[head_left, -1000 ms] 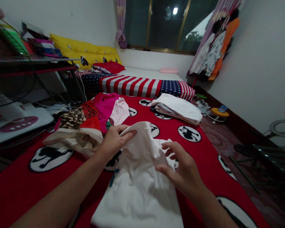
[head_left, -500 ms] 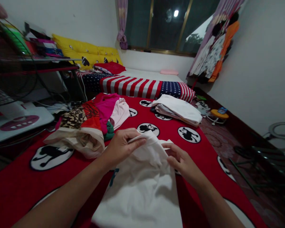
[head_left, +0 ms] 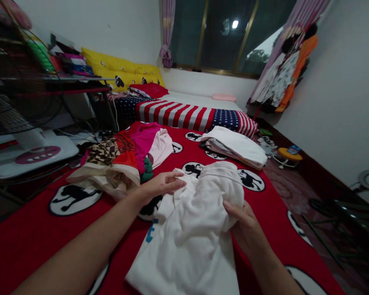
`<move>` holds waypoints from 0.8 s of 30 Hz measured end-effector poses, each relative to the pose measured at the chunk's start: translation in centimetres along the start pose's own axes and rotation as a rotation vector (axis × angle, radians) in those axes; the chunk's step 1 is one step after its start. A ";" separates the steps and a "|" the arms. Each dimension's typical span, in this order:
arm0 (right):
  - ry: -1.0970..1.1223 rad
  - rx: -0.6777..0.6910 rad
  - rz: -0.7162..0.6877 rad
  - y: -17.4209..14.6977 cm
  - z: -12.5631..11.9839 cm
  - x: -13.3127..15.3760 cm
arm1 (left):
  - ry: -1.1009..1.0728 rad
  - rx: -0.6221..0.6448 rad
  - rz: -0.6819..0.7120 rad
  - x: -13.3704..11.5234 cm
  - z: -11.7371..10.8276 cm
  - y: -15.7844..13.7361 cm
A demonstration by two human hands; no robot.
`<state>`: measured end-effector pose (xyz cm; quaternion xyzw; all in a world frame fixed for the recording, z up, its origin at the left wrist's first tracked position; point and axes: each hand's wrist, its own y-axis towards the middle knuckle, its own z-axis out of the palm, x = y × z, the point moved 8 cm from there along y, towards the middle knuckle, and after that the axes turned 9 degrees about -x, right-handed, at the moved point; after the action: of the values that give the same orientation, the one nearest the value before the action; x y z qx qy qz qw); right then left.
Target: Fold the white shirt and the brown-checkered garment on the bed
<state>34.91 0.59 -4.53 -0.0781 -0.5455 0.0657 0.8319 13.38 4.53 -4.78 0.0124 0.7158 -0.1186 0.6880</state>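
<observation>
A white T-shirt with blue lettering near its left edge lies partly folded and wrinkled in front of me. My left hand pinches the shirt's upper left part between thumb and fingers. On the other side, my right hand grips a raised, bunched fold, its thumb on top and its fingers hidden beneath the cloth. Beyond my right hand sits a stack of folded white clothes. To the left of the shirt lies a loose heap of colourful clothes, in magenta, pink, orange and brown pattern.
Everything lies on a red cover with black-and-white monkey-like figures. A fan stands at the left beside a cluttered desk. Behind is a bed with a striped, starred cover. At right are a yellow stool and hanging clothes.
My right hand has moved slightly right and down, and the shirt's upper part now bunches over towards it. My left hand stays near the upper left edge. The view has shifted slightly.
</observation>
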 end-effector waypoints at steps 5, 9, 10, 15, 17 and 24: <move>0.066 0.014 0.022 -0.1 0.0 -0.6 | 0.070 0.069 -0.087 1.6 2.2 -0.4; 0.050 0.001 0.040 -0.4 0.3 -1.0 | -0.007 0.187 -0.128 1.7 3.8 -1.3; 0.039 -0.002 0.037 -0.3 0.3 -0.9 | -0.091 0.186 -0.136 1.5 3.9 -1.3; -0.107 -0.151 -0.116 2.2 -2.2 -0.1 | -0.159 -0.133 0.021 0.8 1.0 -0.1; -0.269 -0.263 -0.200 3.6 -4.1 0.1 | 0.088 -0.297 0.133 1.0 -0.7 0.5; -0.604 -0.265 -0.318 5.1 -5.6 -0.5 | 0.203 -0.442 0.139 3.1 -1.6 1.3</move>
<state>39.72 5.12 -8.24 -0.0764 -0.7757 -0.1156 0.6157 11.84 5.66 -7.95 -0.0774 0.7871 0.0901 0.6053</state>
